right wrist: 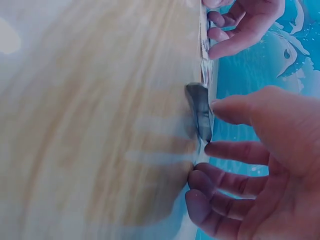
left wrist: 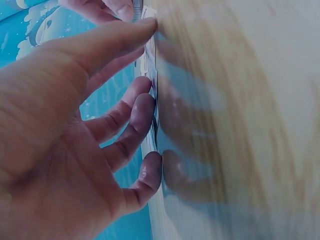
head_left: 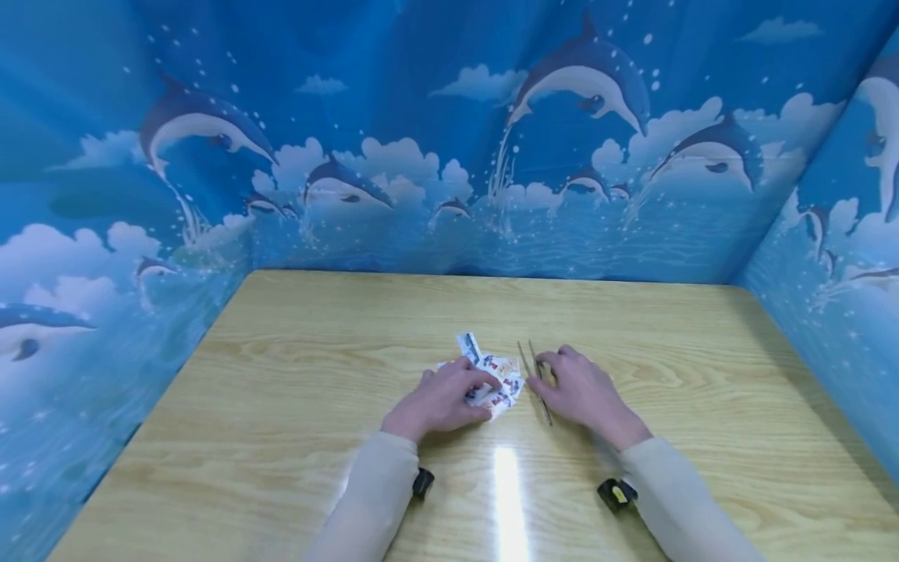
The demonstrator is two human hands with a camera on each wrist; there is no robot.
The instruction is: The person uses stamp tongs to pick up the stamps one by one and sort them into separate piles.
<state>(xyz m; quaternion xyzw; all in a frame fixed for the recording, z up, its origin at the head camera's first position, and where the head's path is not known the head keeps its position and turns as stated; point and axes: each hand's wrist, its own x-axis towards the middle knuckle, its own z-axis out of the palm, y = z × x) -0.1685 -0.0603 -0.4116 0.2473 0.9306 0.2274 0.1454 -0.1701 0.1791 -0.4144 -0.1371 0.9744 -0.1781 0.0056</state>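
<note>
Crumpled white paper wrapper with red and blue print lying mid-way on glossy pale wood-grain surface, between both hands. Left hand resting on wrapper's left part, fingers bent over it, pressing. Right hand just beside, fingertips on thin metal tweezers, fingers loosely spread.

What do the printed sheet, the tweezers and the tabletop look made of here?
Printed sheet: thin paper or foil, judging by its crumpled folds; which one is unclear.
Tweezers: likely metal, two slim grey prongs with a dull sheen.
Tabletop: wood-grain laminate or varnished wood; its glossy surface mirrors a light.
</note>
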